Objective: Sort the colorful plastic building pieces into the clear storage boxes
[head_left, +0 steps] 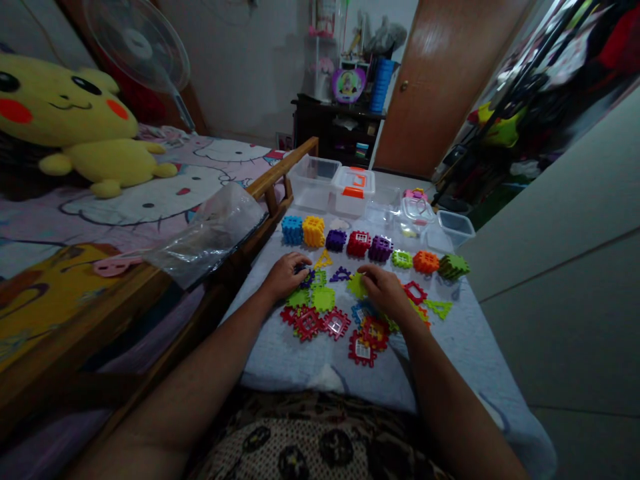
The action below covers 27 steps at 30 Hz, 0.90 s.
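Observation:
My left hand rests palm down on the table with its fingers curled round a small dark purple piece. My right hand lies beside it, fingers closed on a lime green flat piece. Between and around both hands lie loose flat interlocking plastic pieces: red squares, green squares, a purple triangle, a yellow triangle. Behind them stands a row of assembled cubes: blue, yellow, purple, red, orange, green.
The pieces lie on a table under a pale blue cloth. Clear plastic boxes, one with an orange latch, stand at the far end. A wooden bed frame with a plastic bag and a yellow plush toy borders the left. A grey panel is on the right.

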### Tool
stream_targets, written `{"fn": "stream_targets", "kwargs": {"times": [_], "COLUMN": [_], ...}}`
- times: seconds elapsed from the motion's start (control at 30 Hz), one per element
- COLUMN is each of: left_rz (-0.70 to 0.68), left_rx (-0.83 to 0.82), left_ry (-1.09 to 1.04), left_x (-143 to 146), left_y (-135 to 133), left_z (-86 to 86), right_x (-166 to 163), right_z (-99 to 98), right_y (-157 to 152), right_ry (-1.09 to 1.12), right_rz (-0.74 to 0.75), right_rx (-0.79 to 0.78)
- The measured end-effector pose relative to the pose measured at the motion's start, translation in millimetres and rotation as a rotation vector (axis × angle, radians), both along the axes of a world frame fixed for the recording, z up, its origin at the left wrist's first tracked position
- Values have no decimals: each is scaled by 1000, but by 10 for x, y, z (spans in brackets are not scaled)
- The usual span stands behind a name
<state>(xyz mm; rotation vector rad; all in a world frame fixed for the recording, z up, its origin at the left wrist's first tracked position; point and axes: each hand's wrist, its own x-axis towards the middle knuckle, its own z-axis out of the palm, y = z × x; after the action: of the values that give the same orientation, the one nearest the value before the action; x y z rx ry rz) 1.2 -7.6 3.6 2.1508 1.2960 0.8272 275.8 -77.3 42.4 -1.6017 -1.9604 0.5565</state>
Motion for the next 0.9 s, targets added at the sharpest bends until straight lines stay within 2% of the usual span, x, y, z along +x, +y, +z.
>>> {"fn": "stream_targets", "kwargs": {"times": [0.1,0.23,0.3,0.43,0.57,0.9], "left_rz": [0,-2,-3,1,7,4], "left_rx": [-1,-2,-1,5,-2,12], "left_ry": [1,9,4,-16,-21,-1], "left_x": [3,5,5,4,6,10], "left_y": [-1,-2,-2,1,1,-2], "left_z": [0,6,6,-3,-9,16], "right_x": [13,-29,-103,-356,-525,-365], "right_z": [-28,2,42,101,94,49], "right_y": [6,-17,-47,-116,-133,-105], "right_ry": [-123,-249,-238,-299,-399,-186], "right_rz": [-7,-49,47,371,425,463], "right_rx": [39,168,176,93,45,96]}}
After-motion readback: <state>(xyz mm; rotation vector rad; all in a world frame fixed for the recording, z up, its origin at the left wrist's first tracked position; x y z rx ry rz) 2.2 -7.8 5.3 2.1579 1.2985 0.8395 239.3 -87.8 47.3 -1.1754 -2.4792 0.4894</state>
